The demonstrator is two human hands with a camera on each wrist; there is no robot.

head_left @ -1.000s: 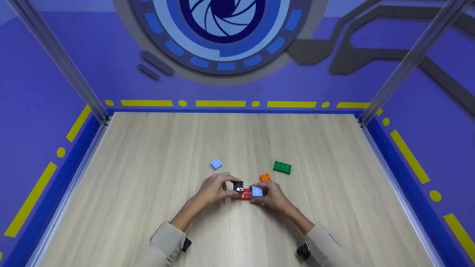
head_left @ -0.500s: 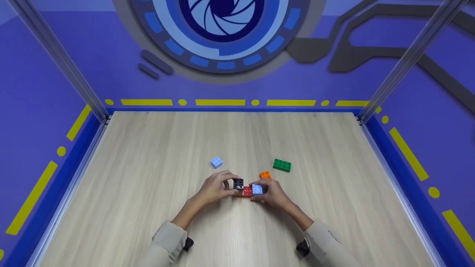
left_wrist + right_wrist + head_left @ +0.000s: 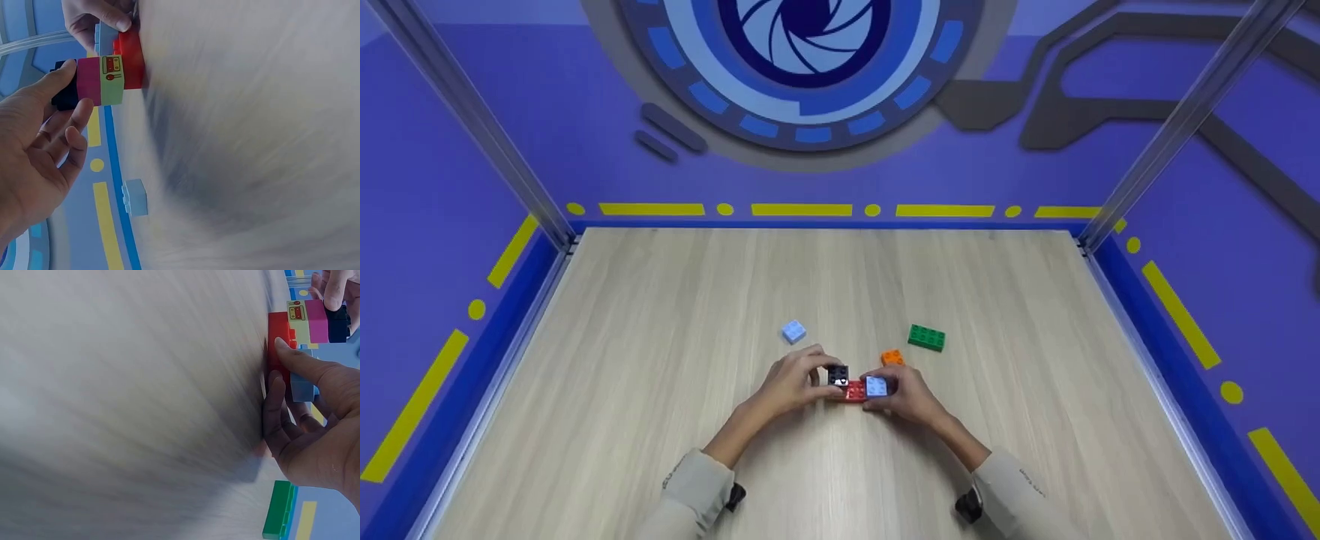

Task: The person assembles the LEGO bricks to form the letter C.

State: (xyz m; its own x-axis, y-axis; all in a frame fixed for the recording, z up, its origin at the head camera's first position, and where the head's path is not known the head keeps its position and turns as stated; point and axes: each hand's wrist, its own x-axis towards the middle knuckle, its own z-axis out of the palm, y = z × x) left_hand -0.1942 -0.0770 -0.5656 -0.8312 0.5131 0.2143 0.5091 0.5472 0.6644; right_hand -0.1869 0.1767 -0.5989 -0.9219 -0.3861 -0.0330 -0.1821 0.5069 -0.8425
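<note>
Taking the red brick as your clock centre, your pale sleeves are reaching in from eight o'clock and four o'clock, each carrying a black device at the wrist. Your right hand is working at three o'clock, its thumb pressing one long side of the red brick while its fingers are curling round the opposite side, pinching it. Between them, a light blue brick is sitting on that end. Your left hand is coming from nine o'clock, thumb and a finger pinching the black brick, the others curling loosely. That brick is topping a magenta brick and a patterned pale green brick, the stack standing at the nine-o'clock end of the red one; whether it is pressing fully home you cannot tell.

Beyond, an orange brick is lying towards two o'clock, near your right fingers. Farther off, a loose blue brick is resting between ten and eleven, and a green brick at two, all on the wooden table. At twelve, the purple wall is rising behind.
</note>
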